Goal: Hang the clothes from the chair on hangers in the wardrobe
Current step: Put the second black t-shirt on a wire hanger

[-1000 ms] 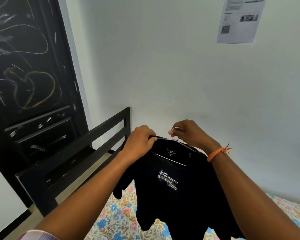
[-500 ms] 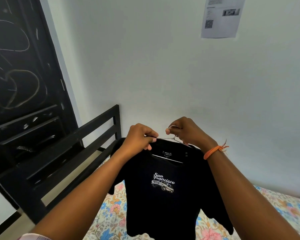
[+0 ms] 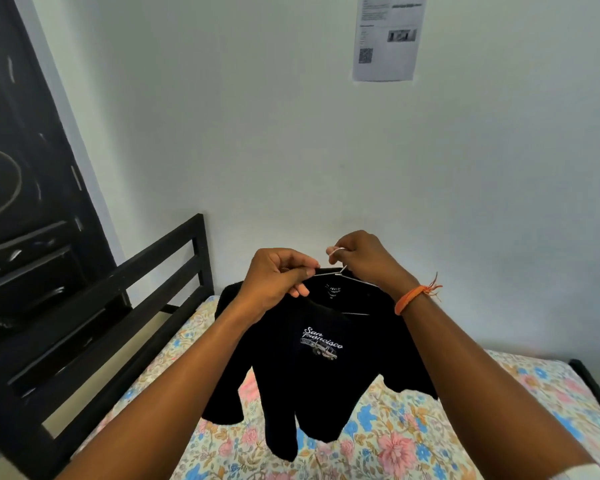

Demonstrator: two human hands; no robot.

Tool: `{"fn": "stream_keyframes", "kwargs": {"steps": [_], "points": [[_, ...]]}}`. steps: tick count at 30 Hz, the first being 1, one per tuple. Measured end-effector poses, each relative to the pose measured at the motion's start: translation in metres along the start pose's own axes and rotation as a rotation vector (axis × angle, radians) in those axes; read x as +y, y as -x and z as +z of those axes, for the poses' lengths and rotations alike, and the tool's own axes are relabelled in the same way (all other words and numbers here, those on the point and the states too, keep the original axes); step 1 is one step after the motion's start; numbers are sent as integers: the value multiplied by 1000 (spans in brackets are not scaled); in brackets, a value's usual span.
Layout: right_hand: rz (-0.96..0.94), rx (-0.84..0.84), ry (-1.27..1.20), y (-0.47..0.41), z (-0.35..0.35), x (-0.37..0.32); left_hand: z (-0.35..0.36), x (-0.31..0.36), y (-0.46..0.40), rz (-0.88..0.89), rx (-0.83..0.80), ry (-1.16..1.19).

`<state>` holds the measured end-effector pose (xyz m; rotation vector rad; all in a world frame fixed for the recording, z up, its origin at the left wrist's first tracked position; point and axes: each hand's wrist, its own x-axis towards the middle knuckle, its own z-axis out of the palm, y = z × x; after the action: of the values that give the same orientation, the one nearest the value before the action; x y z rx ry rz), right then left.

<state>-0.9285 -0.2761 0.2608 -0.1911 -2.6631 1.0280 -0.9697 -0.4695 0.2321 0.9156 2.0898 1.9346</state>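
A black T-shirt (image 3: 312, 372) with white "San Francisco" lettering hangs in the air above the bed, draped on a thin metal wire hanger (image 3: 340, 271). My left hand (image 3: 274, 278) pinches the shirt's collar and the hanger's left arm. My right hand (image 3: 361, 258) grips the hanger at its hook; an orange thread band sits on that wrist. Most of the hanger is hidden inside the shirt. No chair or wardrobe is in view.
A bed with a floral sheet (image 3: 395, 441) lies below the shirt. Its black slatted frame (image 3: 125, 292) runs along the left. A black door with chalk marks (image 3: 21, 168) stands at far left. A printed paper (image 3: 385, 36) is stuck high on the white wall.
The view has swung left, so the paper and wall shifted right. The shirt hangs more twisted, and my left hand's fingers have shifted on the collar.
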Motion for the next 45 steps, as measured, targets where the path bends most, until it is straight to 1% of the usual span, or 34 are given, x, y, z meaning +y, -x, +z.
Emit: {"fn": "stream_keyframes", "kwargs": {"steps": [2,4,6,8,11,13,15,18,21,24,26,29,31,34,37,40,41,43,45], "points": [[48,63,-57,8,1,-6,5,-2,11,73,97,-96],[71,139,-61,14,0,-13,15,-7,26,229,242,-244],[87,203,-25,21,-3,-19,25,-17,47,335,281,-307],[120,253,-22,29,-6,-24,38,-34,72,358,215,-377],[142,311,19,39,-11,-27,62,-56,100,405,46,-632],[182,332,17,48,-14,-30,79,-61,106,416,-46,-761],[211,326,42,56,-17,-36,96,-58,106,404,-66,-864],[251,275,60,69,-22,-42,108,-52,102,354,-22,-966],[267,187,45,79,-31,-41,103,-42,98,403,0,-982],[282,28,2,85,-42,-38,98,-42,95,449,-63,-963],[229,-77,-67,88,-50,-35,96,-43,94,454,-73,-932],[128,-234,-240,94,-64,-28,96,-40,92,475,-62,-868],[79,-281,-293,95,-73,-22,98,-38,92,488,-46,-863],[7,-242,-329,94,-80,-15,100,-37,91,512,-23,-834],[-32,-96,-279,89,-83,-9,103,-38,90,527,-33,-793],[-18,68,-225,83,-89,-6,105,-46,94,538,-96,-767],[-7,100,-212,82,-92,-5,105,-49,96,548,-118,-763],[13,108,-195,81,-96,-5,109,-50,100,572,-138,-749],[42,54,-170,81,-93,-6,113,-49,101,585,-137,-753]]}}
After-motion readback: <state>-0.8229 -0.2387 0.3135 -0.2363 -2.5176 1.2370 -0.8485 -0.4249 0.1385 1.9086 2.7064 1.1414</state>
